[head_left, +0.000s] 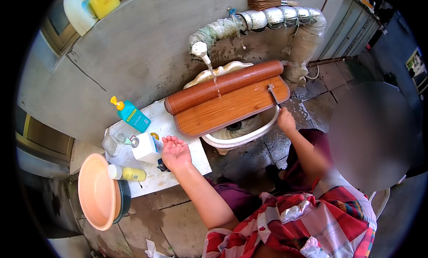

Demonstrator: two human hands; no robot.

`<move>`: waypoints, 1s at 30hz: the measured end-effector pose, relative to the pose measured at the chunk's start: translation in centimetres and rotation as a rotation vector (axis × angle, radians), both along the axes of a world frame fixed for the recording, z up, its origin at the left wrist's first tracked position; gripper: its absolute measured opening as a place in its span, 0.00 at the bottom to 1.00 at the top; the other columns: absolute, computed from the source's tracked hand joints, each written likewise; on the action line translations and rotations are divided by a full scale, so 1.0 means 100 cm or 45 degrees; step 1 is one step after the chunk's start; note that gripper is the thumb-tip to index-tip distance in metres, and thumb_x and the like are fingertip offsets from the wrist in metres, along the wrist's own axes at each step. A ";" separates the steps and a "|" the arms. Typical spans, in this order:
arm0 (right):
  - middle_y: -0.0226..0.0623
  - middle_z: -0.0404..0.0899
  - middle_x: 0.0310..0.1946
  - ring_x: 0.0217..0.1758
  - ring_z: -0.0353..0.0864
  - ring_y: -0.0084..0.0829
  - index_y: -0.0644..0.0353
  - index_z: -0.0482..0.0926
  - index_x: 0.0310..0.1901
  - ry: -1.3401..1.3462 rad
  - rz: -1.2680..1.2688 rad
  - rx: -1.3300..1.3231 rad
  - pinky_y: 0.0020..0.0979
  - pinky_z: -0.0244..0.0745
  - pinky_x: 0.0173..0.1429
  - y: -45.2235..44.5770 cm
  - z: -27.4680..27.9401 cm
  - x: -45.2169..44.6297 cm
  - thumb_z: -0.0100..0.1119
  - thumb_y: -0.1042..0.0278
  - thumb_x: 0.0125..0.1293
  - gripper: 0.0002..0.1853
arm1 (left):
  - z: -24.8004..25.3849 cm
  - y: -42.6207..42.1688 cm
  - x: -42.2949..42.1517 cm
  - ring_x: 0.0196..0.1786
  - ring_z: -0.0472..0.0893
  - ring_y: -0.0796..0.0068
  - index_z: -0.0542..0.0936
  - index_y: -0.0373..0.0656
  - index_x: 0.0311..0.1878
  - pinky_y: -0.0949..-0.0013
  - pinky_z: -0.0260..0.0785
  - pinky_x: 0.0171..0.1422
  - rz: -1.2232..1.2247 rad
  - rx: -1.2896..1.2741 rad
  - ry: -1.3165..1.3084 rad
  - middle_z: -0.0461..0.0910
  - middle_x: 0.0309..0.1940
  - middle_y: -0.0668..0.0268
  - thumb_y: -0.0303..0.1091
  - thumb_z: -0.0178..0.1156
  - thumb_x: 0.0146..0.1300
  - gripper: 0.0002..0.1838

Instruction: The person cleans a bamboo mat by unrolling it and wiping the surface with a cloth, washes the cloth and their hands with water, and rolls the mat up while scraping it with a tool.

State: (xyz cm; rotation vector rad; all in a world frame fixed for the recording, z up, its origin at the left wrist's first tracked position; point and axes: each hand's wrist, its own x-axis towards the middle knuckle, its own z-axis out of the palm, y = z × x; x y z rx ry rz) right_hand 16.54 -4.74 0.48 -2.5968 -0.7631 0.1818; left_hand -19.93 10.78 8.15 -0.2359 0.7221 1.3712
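Note:
A partly rolled brown mat (pixel 232 106) lies across a white ceramic sink (pixel 240 140). Its rolled part is along the back, and the smooth wood-like face shows in front. My right hand (pixel 286 119) is closed around the dark handle of a small brush (pixel 273 94), whose pale head touches the mat near its right end. Palm up with fingers apart, my left hand (pixel 176 153) holds nothing; it is beside a white box (pixel 147 147) on the white slab (pixel 196 156). Water runs from a white tap (pixel 200 49) onto the mat's roll.
On the slab are a teal pump bottle (pixel 135 117), a green-bristled brush (pixel 125 139) and a yellow bottle (pixel 129 173). Peach basins (pixel 97 191) stand at its left end. A wrapped pipe (pixel 263 20) runs along the wall, with a whisk broom (pixel 267 2) above it.

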 end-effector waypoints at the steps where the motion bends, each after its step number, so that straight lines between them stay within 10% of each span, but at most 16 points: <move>1: 0.60 0.80 0.41 0.47 0.78 0.63 0.63 0.72 0.45 -0.013 -0.097 0.012 0.56 0.72 0.52 -0.008 -0.010 0.032 0.38 0.54 0.74 0.19 | -0.001 0.001 0.005 0.38 0.74 0.77 0.75 0.49 0.46 0.70 0.65 0.43 -0.009 -0.036 0.024 0.75 0.37 0.73 0.25 0.47 0.66 0.10; 8: 0.59 0.80 0.44 0.49 0.79 0.59 0.62 0.72 0.48 0.113 -0.143 0.027 0.53 0.73 0.54 0.009 0.004 0.016 0.40 0.54 0.73 0.19 | -0.026 0.006 0.037 0.44 0.74 0.74 0.74 0.49 0.55 0.71 0.66 0.48 -0.065 -0.163 0.257 0.74 0.48 0.70 0.26 0.50 0.63 0.18; 18: 0.56 0.82 0.36 0.42 0.81 0.55 0.61 0.76 0.45 0.276 0.875 0.006 0.52 0.75 0.48 0.075 0.022 -0.150 0.44 0.55 0.71 0.17 | -0.040 0.004 0.058 0.60 0.68 0.71 0.74 0.53 0.62 0.64 0.55 0.68 -0.371 0.030 0.527 0.70 0.59 0.68 0.34 0.52 0.64 0.22; 30: 0.55 0.81 0.43 0.47 0.80 0.56 0.61 0.73 0.47 0.039 -0.200 -0.119 0.51 0.74 0.51 -0.009 0.016 0.060 0.41 0.57 0.72 0.16 | -0.051 -0.008 0.106 0.56 0.72 0.69 0.77 0.45 0.53 0.64 0.59 0.65 -0.325 0.536 0.986 0.75 0.52 0.66 0.27 0.63 0.56 0.19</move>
